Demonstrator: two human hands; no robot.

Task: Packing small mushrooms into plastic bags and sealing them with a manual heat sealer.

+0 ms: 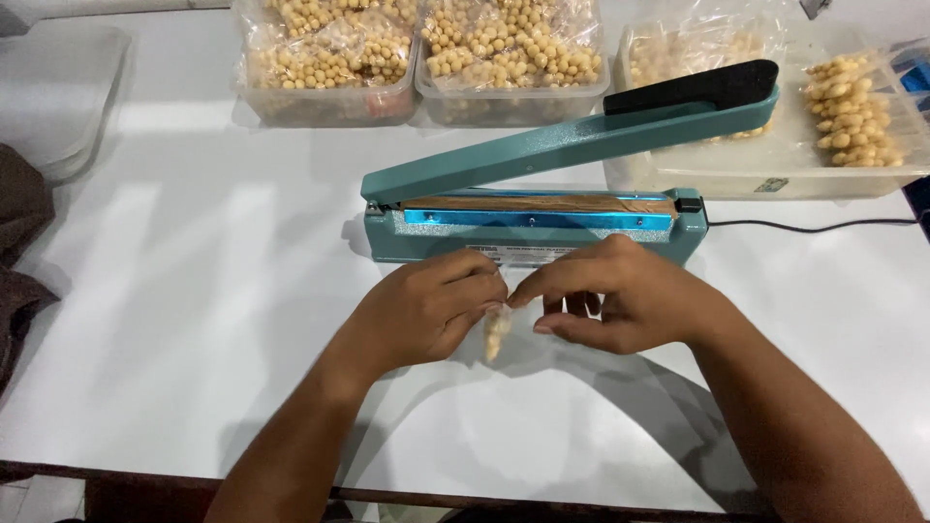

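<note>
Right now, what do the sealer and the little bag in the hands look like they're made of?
The sealer looks like teal painted metal with a black, probably plastic, grip on its raised arm; the paint has a dull sheen. The little bag, pinched between the left hand and right hand, looks like thin clear plastic film, since pale round pieces show through it.

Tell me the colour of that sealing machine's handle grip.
Black grip on a teal sealer, seen in the head view.

Left hand (426,310), right hand (620,295) — fingertips pinched together, grip closed.
</note>
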